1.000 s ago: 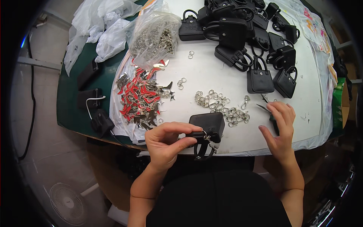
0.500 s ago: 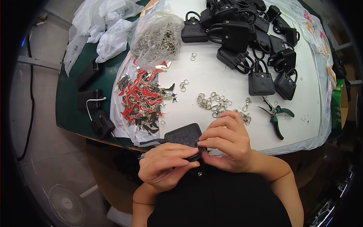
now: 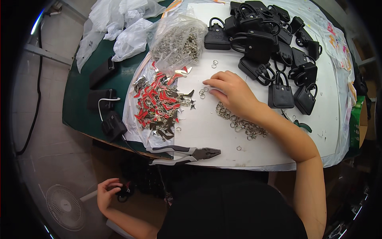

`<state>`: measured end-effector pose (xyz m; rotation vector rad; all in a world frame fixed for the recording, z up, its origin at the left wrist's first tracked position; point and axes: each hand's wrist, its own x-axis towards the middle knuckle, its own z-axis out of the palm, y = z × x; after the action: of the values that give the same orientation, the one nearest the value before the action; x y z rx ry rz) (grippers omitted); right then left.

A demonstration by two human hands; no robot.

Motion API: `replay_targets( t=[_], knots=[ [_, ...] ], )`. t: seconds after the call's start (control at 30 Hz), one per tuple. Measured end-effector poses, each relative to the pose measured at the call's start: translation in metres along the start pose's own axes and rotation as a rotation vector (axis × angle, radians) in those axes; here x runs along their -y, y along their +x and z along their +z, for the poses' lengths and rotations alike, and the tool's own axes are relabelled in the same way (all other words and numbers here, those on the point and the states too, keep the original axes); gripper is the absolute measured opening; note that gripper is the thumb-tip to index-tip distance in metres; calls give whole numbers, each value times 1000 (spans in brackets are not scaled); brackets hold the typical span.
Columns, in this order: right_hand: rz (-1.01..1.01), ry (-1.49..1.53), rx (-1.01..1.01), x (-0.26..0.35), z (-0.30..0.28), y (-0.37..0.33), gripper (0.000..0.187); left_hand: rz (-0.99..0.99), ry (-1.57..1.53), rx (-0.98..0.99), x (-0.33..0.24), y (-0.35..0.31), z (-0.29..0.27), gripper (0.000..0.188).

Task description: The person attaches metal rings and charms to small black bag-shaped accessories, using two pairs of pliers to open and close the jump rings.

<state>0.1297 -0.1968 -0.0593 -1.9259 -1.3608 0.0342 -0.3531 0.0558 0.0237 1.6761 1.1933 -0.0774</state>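
My right hand (image 3: 232,93) reaches over the white board, thumb and forefinger apart. Just off their tips lie a few small metal split rings (image 3: 203,93). Low on the left, beyond the table edge, my left hand (image 3: 107,194) has its fingertips at a small black handbag charm (image 3: 125,192) with a bit of red on it. Pliers with grey and black handles (image 3: 185,154) rest along the near edge of the table. Below my right forearm is a heap of metal clasps and rings (image 3: 242,125), partly covered by it. Red and dark shoe-shaped charms (image 3: 161,101) are piled left of the rings.
Several mini black handbags (image 3: 280,95) are heaped at the back right. A clear bag of metal hardware (image 3: 175,42) stands at the back. Green-handled pliers (image 3: 303,126) are half hidden by my forearm. Black devices with cables (image 3: 113,125) sit left; a white fan (image 3: 63,207) stands below.
My hands have parted: the left carried the black handbag charm down left below the table, the right moved up to the rings. The grey-handled pliers are now uncovered. The whole view shifted slightly.
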Motion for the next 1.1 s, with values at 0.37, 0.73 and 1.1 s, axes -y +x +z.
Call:
replay_targets(
  t=[0.37,0.73,1.1],
  knots=[
    [311,279,-76,17,-68,-14,15,880,280,495,-198,65,154,47],
    [431,661,-552,4,-125,-100,12,1186,555,391,-271,93,374,22],
    [439,792,-517,5,-114,-110,12,1026,625,623,-280,104,386,16]
  ],
)
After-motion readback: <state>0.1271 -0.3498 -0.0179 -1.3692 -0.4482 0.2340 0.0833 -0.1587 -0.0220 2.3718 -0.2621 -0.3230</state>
